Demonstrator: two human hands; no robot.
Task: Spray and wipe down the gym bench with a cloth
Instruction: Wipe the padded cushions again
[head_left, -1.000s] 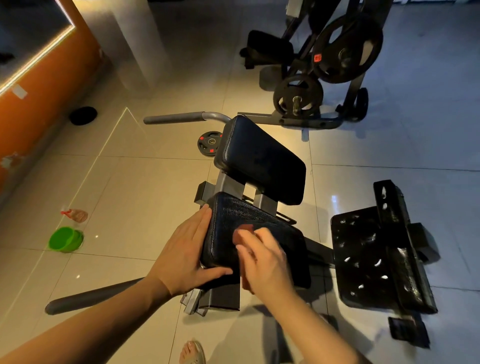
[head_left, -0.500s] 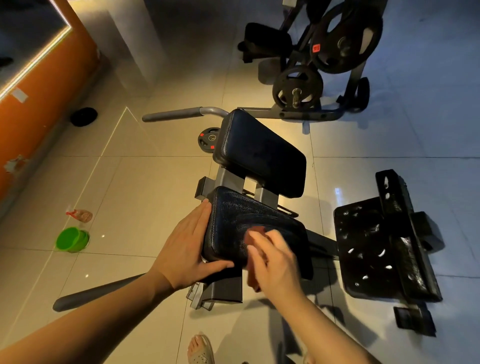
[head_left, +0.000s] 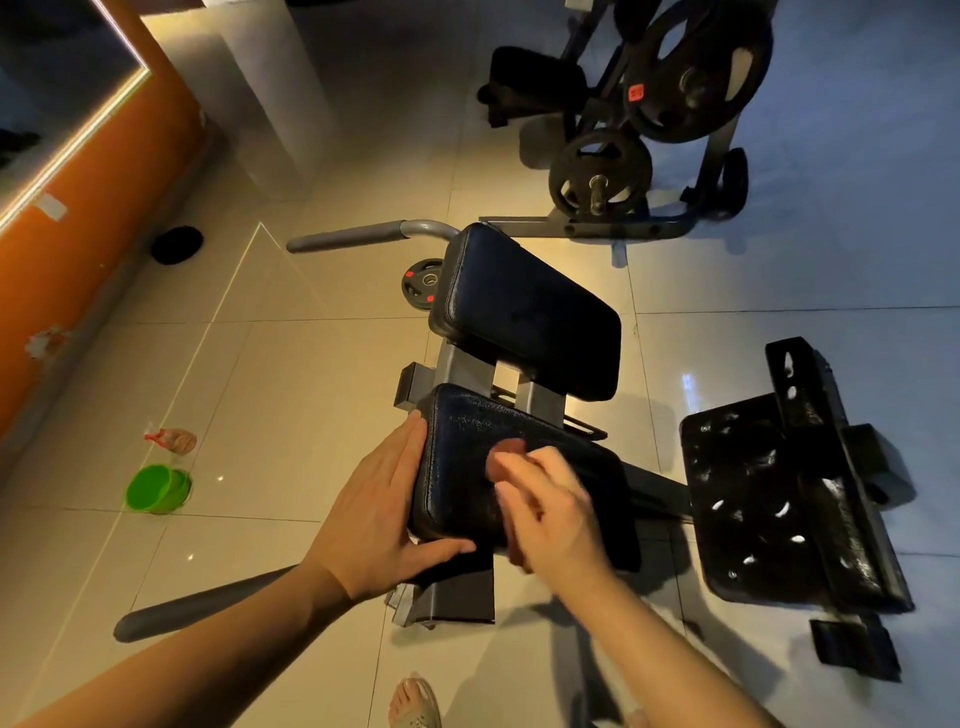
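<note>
A gym bench stands below me with two black pads: a near seat pad (head_left: 467, 441) and a raised back pad (head_left: 530, 312) behind it. My left hand (head_left: 384, 514) grips the seat pad's left edge, fingers along the side and thumb under the front. My right hand (head_left: 550, 514) presses a reddish cloth (head_left: 506, 454) flat on the seat pad; only a small part of the cloth shows past my blurred fingers. A spray bottle (head_left: 171, 439) lies on the floor at the left.
A green bucket (head_left: 156, 488) sits near the spray bottle. A black footplate (head_left: 779, 499) lies right of the bench. Grey handle bars (head_left: 363, 236) stick out left. A weight rack with plates (head_left: 675, 104) stands behind. My sandalled foot (head_left: 415, 701) is below.
My right hand with the cloth slid right and toward me across the seat pad, then back up and left. My left hand kept its hold on the pad's edge.
</note>
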